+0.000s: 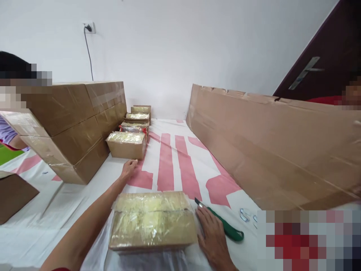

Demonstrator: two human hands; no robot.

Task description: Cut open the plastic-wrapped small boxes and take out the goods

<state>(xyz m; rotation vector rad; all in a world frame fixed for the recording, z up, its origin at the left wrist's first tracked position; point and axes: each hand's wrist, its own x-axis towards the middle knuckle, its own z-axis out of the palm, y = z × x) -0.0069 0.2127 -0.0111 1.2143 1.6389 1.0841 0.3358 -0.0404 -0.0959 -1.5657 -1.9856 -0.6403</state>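
A taped cardboard box point(152, 220) with clear tape over its top lies just in front of me on the white and pink sheet point(172, 165). My right hand point(213, 235) rests flat against the box's right side, fingers stretched out. A green-handled cutter point(222, 222) lies right beside that hand. My left hand point(129, 167) reaches forward, fingers loosely open, just in front of another small taped box point(126, 145). Behind that box several similar small boxes point(137, 118) stand in a row toward the wall.
A stack of large taped cartons point(76, 124) stands at the left, with a person partly visible behind it. A long cardboard panel point(270, 150) stands on edge at the right, another person behind it. A brown box point(14, 195) sits at the far left. A metal clip point(244, 214) lies near the cutter.
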